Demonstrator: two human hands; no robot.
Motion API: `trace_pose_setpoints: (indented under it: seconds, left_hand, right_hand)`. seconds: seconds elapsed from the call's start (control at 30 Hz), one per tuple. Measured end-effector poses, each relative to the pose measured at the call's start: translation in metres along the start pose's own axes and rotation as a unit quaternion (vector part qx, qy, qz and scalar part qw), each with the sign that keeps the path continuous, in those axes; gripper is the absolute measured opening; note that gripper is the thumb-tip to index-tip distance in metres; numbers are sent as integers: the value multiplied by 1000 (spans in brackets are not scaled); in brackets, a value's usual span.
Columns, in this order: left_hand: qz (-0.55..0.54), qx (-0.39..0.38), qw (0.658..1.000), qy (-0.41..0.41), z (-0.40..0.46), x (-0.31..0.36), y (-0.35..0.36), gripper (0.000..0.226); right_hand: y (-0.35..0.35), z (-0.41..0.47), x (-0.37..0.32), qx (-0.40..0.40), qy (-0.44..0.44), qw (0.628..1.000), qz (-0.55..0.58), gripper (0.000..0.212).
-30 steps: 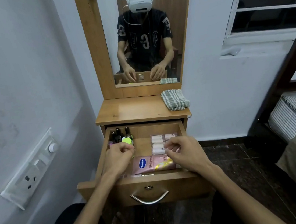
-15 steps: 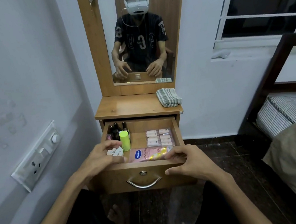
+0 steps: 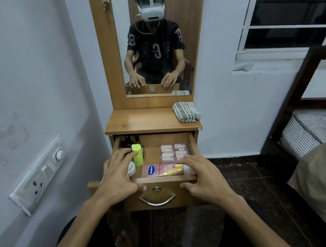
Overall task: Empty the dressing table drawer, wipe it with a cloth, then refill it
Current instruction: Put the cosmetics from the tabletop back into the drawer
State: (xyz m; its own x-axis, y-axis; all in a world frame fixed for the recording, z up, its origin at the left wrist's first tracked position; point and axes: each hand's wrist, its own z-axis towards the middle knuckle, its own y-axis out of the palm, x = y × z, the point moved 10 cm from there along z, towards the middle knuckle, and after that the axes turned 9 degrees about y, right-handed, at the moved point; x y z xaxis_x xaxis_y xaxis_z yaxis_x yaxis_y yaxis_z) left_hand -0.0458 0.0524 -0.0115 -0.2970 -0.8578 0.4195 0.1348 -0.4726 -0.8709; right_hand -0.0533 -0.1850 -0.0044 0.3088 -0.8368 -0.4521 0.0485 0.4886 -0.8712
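Wooden drawer [image 3: 164, 180] stands pulled out of the dressing table [image 3: 138, 122], both my hands spread over its front edge. Farthest to the left of my fingers, a white switch panel [image 3: 37, 176] hangs on the wall. My left hand [image 3: 117, 176] lies with fingers straight and fanned, reaching into the drawer's left side; my left fingertips [image 3: 128, 154] stop just beside the yellow-green tube [image 3: 137, 155], which stands upright, and whether they touch it I cannot tell. Beyond those fingertips, dark bottles [image 3: 127, 143] crowd the back left corner. Under the palm's right edge, a round white tin [image 3: 131, 168] peeks out; the hand grips nothing that I can see, and my thumb [image 3: 139, 188] rests over the drawer's front board. Below the thumb sits the lock and the curved metal handle [image 3: 157, 200]. Between my two hands, a pink Vaseline sachet [image 3: 161, 169] lies flat along the front of the drawer. Behind it, just ahead of my right fingertips, small pink packs [image 3: 173, 152] lie in rows. My right hand [image 3: 202, 176] hovers open, fingers loosely spread, its fingertips [image 3: 182, 161] over the sachet's right end while the thumb points at the drawer front; contact is unclear. Far beyond my right fingers, a folded striped cloth [image 3: 186, 112] rests on the tabletop's right corner, under the mirror [image 3: 155, 43].
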Motion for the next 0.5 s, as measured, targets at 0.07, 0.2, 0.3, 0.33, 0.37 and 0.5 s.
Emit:
trace_pose_setpoints:
  seconds: [0.07, 0.2, 0.3, 0.33, 0.37, 0.5]
  left_hand:
    - [25, 10, 1000, 6, 7, -1, -3, 119]
    - [69, -18, 997, 22, 32, -3, -3, 131]
    - [103, -49, 992, 49, 52, 3, 0, 132]
    - [109, -57, 991, 57, 60, 3, 1, 131]
    - [112, -64, 990, 61, 67, 2, 2, 130]
    - [124, -81, 987, 63, 97, -7, 5, 129]
  right_hand:
    - [-1, 8, -3, 10, -6, 1000, -19, 77]
    - [9, 39, -12, -19, -24, 997, -73, 102]
    - [17, 69, -17, -44, -35, 990, -129, 119]
    - [20, 79, -19, -50, -40, 987, -146, 123]
    - [22, 90, -21, -53, -46, 984, -162, 125]
    - [28, 124, -27, -67, -56, 973, -216, 127]
